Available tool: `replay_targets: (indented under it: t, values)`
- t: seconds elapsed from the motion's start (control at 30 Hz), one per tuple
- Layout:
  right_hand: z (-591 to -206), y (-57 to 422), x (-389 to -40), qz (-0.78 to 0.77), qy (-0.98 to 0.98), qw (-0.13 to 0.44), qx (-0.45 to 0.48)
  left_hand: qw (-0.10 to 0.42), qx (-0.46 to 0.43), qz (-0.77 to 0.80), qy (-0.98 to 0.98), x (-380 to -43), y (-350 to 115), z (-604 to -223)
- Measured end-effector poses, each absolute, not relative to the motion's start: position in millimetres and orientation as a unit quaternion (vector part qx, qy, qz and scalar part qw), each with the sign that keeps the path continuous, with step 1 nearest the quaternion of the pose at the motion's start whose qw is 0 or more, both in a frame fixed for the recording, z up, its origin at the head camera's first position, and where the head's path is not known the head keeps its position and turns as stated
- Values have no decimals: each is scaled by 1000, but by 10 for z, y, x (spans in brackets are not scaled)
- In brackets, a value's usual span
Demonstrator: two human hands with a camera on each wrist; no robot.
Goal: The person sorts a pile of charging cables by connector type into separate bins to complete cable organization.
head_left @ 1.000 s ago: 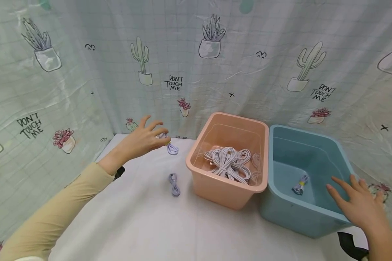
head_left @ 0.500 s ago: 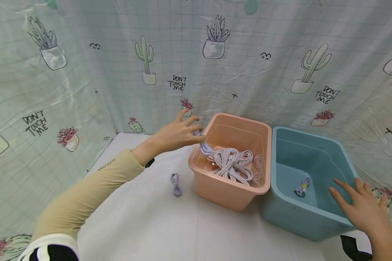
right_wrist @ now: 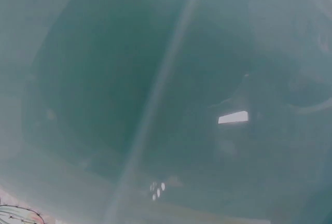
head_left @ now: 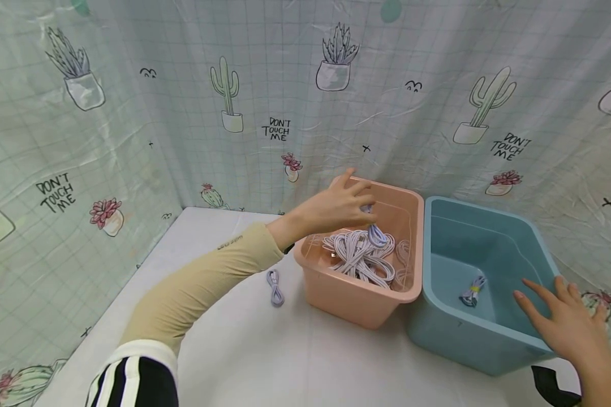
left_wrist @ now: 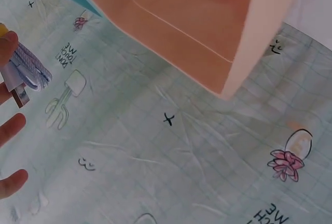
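My left hand (head_left: 338, 206) is above the orange bin (head_left: 331, 297), pinching a bundled pale purple cable (head_left: 377, 236). In the left wrist view a yellow band and a metal plug show on that cable (left_wrist: 32, 71), beside the thumb. Coiled white cables (head_left: 358, 257) lie inside the orange bin, below the hand. Over the right edge of the blue bin (head_left: 468, 336) lies my right hand (head_left: 565, 316), its fingers spread and holding nothing. A purple cable with a yellow tie (head_left: 472, 291) sits on the blue bin's floor.
Another coiled purple cable (head_left: 275, 288) lies on the white table (head_left: 315, 373), left of the orange bin. The two bins stand side by side. A curtain printed with cacti (head_left: 285, 73) hangs behind and to the left. The right wrist view shows mostly bluish plastic wall (right_wrist: 104, 89).
My left hand has carried the purple cable rightward, from over the table's back left to above the orange bin. The right hand has stayed at the blue bin's edge.
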State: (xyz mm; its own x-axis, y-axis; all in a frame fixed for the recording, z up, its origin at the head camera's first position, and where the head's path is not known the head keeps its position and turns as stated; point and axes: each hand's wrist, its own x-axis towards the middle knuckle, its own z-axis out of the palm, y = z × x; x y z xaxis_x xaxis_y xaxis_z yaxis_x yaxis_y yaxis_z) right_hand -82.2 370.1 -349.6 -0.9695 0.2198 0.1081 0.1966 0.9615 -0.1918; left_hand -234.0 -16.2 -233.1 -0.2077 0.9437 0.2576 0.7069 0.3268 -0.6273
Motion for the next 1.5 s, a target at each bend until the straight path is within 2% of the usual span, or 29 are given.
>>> replay_targets:
  t: [0.53, 0.77, 1.0, 1.5]
  values:
    - [-3504, 3681, -827, 90, -988, 64, -110, 296, -556, 210, -748, -2357, 486, -2356]
    - [-3500, 3696, -825, 93, -988, 58, -109, 254, -564, 212, -756, -2305, 772, -2322]
    - [-3494, 3689, -835, 93, -988, 62, -106, 248, -569, 221, -752, -2273, 1033, -2340]
    - [-3485, 3673, -831, 91, -988, 63, -108, 202, -568, 260, -754, -2148, 1578, -2455]
